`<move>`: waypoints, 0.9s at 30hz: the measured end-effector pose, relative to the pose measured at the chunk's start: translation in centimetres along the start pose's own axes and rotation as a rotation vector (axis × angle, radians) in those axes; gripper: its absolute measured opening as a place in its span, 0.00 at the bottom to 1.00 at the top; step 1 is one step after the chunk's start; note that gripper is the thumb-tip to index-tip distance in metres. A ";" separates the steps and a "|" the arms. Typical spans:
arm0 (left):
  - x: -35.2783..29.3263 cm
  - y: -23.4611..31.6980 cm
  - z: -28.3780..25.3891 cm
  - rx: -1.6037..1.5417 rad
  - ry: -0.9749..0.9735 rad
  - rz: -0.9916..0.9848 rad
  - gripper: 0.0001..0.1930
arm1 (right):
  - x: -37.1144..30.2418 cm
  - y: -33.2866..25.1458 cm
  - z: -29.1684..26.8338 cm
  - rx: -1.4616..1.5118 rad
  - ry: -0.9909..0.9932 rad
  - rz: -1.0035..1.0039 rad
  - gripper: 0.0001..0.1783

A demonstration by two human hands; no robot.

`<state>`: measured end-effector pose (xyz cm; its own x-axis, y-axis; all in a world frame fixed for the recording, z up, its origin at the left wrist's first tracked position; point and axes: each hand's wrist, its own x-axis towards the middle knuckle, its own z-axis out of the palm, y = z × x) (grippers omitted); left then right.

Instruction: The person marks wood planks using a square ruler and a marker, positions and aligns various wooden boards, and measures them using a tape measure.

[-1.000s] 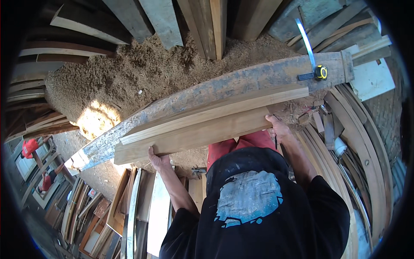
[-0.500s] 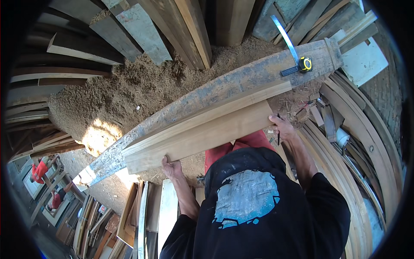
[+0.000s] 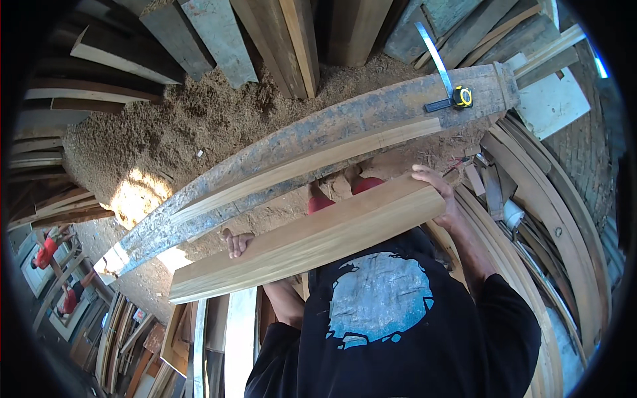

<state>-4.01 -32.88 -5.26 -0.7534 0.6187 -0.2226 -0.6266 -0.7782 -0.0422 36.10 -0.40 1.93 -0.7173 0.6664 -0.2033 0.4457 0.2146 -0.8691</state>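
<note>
Both hands hold a long wooden board (image 3: pixel 312 242) lifted close in front of my torso. It is tilted, so a brown face and a lighter face both show. My left hand (image 3: pixel 239 244) is closed over its far edge toward the left, the fingertips on top and the palm hidden behind the wood. At the board's right end, my right hand (image 3: pixel 438 189) grips the corner. Beyond the board, a pale wooden strip (image 3: pixel 318 161) lies along a long worn beam (image 3: pixel 292 142).
On the beam's right end lie a yellow and black tape measure (image 3: pixel 462 97) and a square with a metal blade (image 3: pixel 434 56). Sawdust (image 3: pixel 219 126) covers the ground beyond. Stacked planks (image 3: pixel 551 179) line the right side. Two people in red (image 3: pixel 45 253) are far left.
The board has come off the beam toward my torso and turned so another face shows. The strip stays on the beam. A dark pencil seen earlier in my right hand is now out of sight.
</note>
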 end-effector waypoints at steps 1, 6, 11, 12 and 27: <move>1.1 -0.7 0.5 -0.044 -0.090 -0.039 0.07 | -0.2 -0.6 0.2 0.002 0.080 -0.036 0.34; 4.3 0.1 1.5 -0.042 -0.313 -0.046 0.07 | 0.2 -2.2 0.8 -0.022 0.198 -0.115 0.36; 4.9 0.7 1.2 -0.042 -0.336 -0.049 0.07 | 0.8 -3.2 0.6 0.010 0.212 -0.161 0.37; 5.0 0.7 1.0 -0.041 -0.334 -0.048 0.07 | 0.7 -3.2 0.6 0.010 0.216 -0.160 0.37; 4.3 1.1 0.4 -0.012 -0.274 -0.007 0.08 | 0.9 -2.3 1.4 0.051 0.196 -0.116 0.36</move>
<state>-7.99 -31.05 -5.82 -0.7759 0.6289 0.0492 -0.6309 -0.7740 -0.0549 33.73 -1.32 3.11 -0.6423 0.7663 -0.0139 0.3354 0.2646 -0.9042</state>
